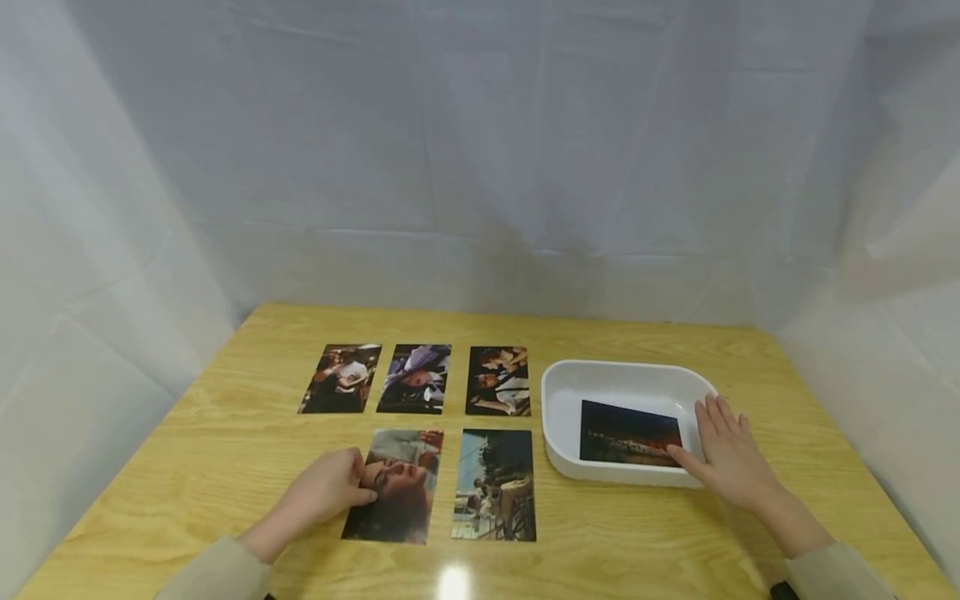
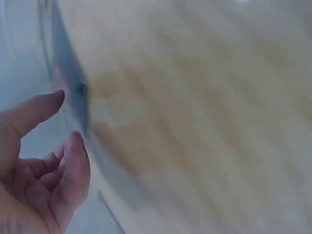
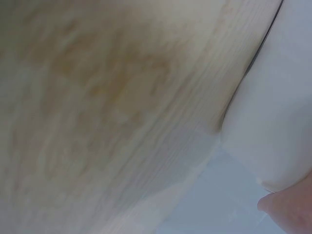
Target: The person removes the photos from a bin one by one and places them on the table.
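Note:
In the head view, my left hand (image 1: pixel 330 483) is at the left edge of a photo print (image 1: pixel 397 492) showing a reclining face, its thumb over that edge. The left wrist view is blurred; a gap shows between the thumb and the nearest fingertip of the left hand (image 2: pixel 44 161), beside the photo's edge. My right hand (image 1: pixel 731 454) lies with straight fingers on the right rim of a white tray (image 1: pixel 558 442). Its thumb reaches over the rim, close to a dark night-scene photo print (image 1: pixel 630 435) inside the tray. Only a bit of the right hand (image 3: pixel 292 204) shows in the right wrist view.
Beside the left hand's photo lies an outdoor-scene print (image 1: pixel 493 487). Behind it lie a print of two people (image 1: pixel 341 379), a purple-toned print (image 1: pixel 415 379) and a dark print (image 1: pixel 498 382). They rest on a wooden table (image 1: pixel 600 542), with white sheeting (image 1: pixel 480 150) around it.

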Tool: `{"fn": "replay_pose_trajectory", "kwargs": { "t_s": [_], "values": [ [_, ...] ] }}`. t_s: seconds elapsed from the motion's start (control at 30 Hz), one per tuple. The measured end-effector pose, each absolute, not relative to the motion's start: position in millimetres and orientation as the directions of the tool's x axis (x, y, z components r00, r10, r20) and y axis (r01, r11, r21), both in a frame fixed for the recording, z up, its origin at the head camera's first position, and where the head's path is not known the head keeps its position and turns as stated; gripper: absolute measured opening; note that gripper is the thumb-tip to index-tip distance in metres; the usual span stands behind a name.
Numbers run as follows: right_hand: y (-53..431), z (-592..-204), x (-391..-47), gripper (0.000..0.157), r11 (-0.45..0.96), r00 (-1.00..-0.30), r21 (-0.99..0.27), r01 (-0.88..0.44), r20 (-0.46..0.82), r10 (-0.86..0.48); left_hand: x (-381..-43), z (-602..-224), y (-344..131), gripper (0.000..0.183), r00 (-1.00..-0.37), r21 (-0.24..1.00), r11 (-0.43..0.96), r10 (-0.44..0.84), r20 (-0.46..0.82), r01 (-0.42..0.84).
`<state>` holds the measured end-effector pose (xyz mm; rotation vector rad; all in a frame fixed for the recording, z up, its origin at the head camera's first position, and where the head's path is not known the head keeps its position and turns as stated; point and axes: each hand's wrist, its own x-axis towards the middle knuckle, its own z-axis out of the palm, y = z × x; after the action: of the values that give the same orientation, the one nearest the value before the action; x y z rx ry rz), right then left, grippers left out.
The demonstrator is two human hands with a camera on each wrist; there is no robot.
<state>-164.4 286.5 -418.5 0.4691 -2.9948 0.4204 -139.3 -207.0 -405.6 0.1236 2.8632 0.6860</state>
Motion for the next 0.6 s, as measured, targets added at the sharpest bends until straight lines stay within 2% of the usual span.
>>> {"fn": "replay_pose_trajectory", "kwargs": {
  "t_s": [0.23,0.6],
  "values": [
    [288,-419,-164,0.084,0.917,-0.953,-0.26,-0.302,0.116,-0.281,-160,-386,-174,0.027,-0.977,0.5,0.859,0.187,-0.106,0.111],
    [287,-420,-165,0.084,0.921,-0.952,-0.246,-0.301,0.131,-0.276,-199,-361,-86,0.029,-0.906,0.5,0.771,0.417,0.073,0.396]
  ]
}}
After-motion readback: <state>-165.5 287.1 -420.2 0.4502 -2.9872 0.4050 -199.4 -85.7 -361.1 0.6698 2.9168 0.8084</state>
